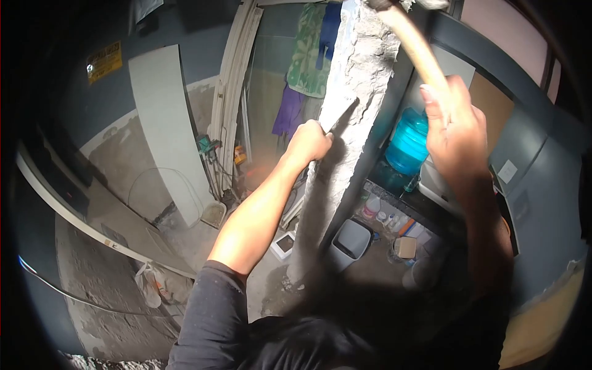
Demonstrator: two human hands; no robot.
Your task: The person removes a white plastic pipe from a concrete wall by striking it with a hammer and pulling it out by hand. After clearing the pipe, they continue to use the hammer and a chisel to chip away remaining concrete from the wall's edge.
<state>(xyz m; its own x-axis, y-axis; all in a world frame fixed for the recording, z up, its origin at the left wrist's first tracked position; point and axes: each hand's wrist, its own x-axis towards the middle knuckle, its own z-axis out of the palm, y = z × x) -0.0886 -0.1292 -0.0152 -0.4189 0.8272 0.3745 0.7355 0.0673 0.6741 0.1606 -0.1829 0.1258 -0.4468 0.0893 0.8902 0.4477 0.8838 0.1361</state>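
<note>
My right hand (456, 132) is closed round the light wooden handle of a hammer (419, 49), raised at the upper right. Its dark head lies at the top edge of the view and is partly cut off. My left hand (308, 145) is shut on a scraper (339, 114), whose pale flat blade points up and right against the rough end of a broken wall (364, 68). Fingers hide the scraper's handle. Chipped white plaster and a dark shadow show along the wall's edge beside the blade.
Right of the wall stand a blue water jug (408, 142), a grey bin (351, 242) and several bottles (372, 206) low down. To the left, a tall white panel (163, 123) leans near a dustpan (213, 214). Clothes (308, 55) hang behind.
</note>
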